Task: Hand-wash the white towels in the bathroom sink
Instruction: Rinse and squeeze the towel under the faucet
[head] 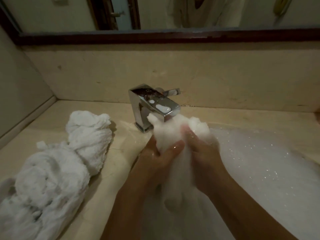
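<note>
While I scrub, both my hands are clenched on one white towel (173, 135). My left hand (161, 160) grips a fold with the thumb laid across it. My right hand (202, 153), just beside it, has its fingers curled into the cloth. I hold the bunch up out of the suds (259, 161), I judge, so I can rub one fold against another between my fists. Its top lump sits right under the spout of the faucet (154, 103), touching it or nearly so. Whether water is running I cannot tell. The rest of the towel hangs down between my wrists into the sink (311, 163), which is foam up to the rim on my right.

Left of my left hand, on the counter (121, 122), lie the other towels (60, 161), twisted into ropes and heaped well apart from the suds. I would guess they were put there because they are already wrung out, though I can't be sure.

Ahead of my knuckles the chrome spout is the hard edge to mind, and a push forward would knock it. To the right and toward me the sink lies open for plunging and swishing. To the left, a strip of wet counter runs between my forearm and the heap, with room to lay this towel beside the others.
</note>
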### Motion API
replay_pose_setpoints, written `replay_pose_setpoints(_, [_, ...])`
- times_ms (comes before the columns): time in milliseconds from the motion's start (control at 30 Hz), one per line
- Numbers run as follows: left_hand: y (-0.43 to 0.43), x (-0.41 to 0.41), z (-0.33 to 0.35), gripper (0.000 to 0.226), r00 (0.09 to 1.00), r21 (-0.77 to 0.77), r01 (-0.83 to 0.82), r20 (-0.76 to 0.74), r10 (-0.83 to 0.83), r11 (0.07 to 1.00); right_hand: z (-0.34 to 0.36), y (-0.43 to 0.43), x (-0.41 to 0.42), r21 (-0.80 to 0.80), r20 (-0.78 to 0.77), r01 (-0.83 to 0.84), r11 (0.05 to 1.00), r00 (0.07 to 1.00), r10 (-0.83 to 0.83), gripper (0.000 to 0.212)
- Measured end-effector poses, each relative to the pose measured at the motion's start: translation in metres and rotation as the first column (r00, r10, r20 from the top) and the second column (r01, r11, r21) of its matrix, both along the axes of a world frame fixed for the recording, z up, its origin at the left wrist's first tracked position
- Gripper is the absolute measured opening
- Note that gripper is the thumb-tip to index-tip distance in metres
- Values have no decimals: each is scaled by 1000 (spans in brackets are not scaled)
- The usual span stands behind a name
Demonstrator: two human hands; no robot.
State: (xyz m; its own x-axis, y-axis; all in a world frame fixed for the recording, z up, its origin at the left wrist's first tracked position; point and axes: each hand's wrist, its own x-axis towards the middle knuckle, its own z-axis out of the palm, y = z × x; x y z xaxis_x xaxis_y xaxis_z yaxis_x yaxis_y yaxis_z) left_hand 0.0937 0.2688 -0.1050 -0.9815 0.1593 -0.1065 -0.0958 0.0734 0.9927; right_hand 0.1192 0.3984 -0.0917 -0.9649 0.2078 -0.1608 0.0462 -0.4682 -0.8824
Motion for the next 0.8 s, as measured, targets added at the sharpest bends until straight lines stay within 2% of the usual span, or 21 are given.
replay_pose_setpoints(67, [3, -2, 0, 77, 997, -38, -58, -58, 56, 998, 3, -1, -2, -21, -5, 8, 1000, 1000, -8, 38])
replay_pose_setpoints(133, [4, -7, 1, 46, 994, -61, -79, -83, 74, 995, 4, 3, -4, 86, 21, -41, 995, 999, 39, 39])
replay_pose_setpoints(200, [7, -9, 6, 25, 997, -67, -59, -51, 56, 996, 3, 10, -5, 207, 35, -68, 976, 997, 62, 23])
replay_pose_setpoints(267, [5, -9, 5, 15, 989, -31, -123, -89, 120, 992, 4, 15, -2, 210, 25, -58, 976, 998, 54, 32])
replay_pose_setpoints(333, [6, -8, 9, 20, 983, 68, -179, -26, 181, 982, 2, 16, -1, 179, 20, -51, 982, 999, 49, 42])
replay_pose_setpoints(400, [6, -8, 11, 23, 978, 118, -209, 34, 206, 971, 1, 13, 2, 283, 37, -87, 955, 996, 80, 46])
replay_pose_setpoints(467, [9, -8, 15, 16, 976, 112, -215, 7, 216, 970, 0, 13, 4, 340, 58, -182, 923, 983, 172, 56])
replay_pose_setpoints(533, [10, -8, 15, 10, 969, 110, -237, -35, 243, 965, 1, 13, 4, 288, 20, -245, 926, 968, 249, 57])
replay_pose_setpoints(633, [10, -8, 20, 13, 973, 173, -231, 36, 228, 958, 0, 10, 1, 319, -83, -226, 921, 961, 265, 53])
replay_pose_setpoints(667, [10, -9, 21, 21, 973, 207, -229, 67, 219, 951, -1, 8, 1, 355, -98, -190, 915, 966, 238, 51])
replay_pose_setpoints(733, [9, -8, 21, 59, 975, 251, -212, 125, 186, 944, -6, 5, 1, 429, -90, -100, 898, 984, 152, 48])
replay_pose_setpoints(767, [8, -8, 18, 69, 972, 253, -223, 131, 195, 941, -9, 5, 0, 459, -90, -59, 887, 990, 112, 48])
replay_pose_setpoints(800, [8, -6, 15, 67, 975, 235, -216, 104, 197, 948, -12, 5, 0, 472, -90, -15, 881, 994, 66, 49])
